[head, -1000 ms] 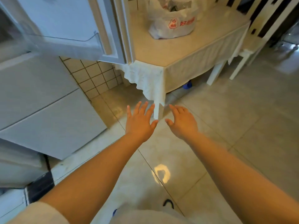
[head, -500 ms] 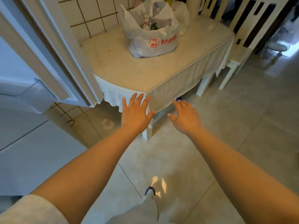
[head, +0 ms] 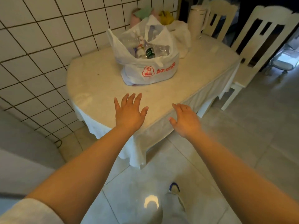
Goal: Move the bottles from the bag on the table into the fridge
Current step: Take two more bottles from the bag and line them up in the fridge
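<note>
A white plastic bag [head: 150,71] with red print stands open on the cream table [head: 100,81]. Inside it lie several clear plastic bottles [head: 159,50], one with a dark green label [head: 150,52]. My left hand [head: 129,111] is stretched out with straight spread fingers over the table's near edge, short of the bag. My right hand [head: 184,120] hovers beside it at the table's front corner, fingers relaxed and empty. The fridge shows only as a grey-white surface [head: 19,152] at the lower left.
A tiled wall [head: 48,46] runs behind and left of the table. A white kettle [head: 197,20] and a second bag stand at the table's back. Two white chairs [head: 258,46] are at the right side. My shoe [head: 174,188] is on the tiled floor.
The view has swung away from the fridge door toward the table. Both open hands have come forward and now reach over the table's near edge, closer to the bag.
</note>
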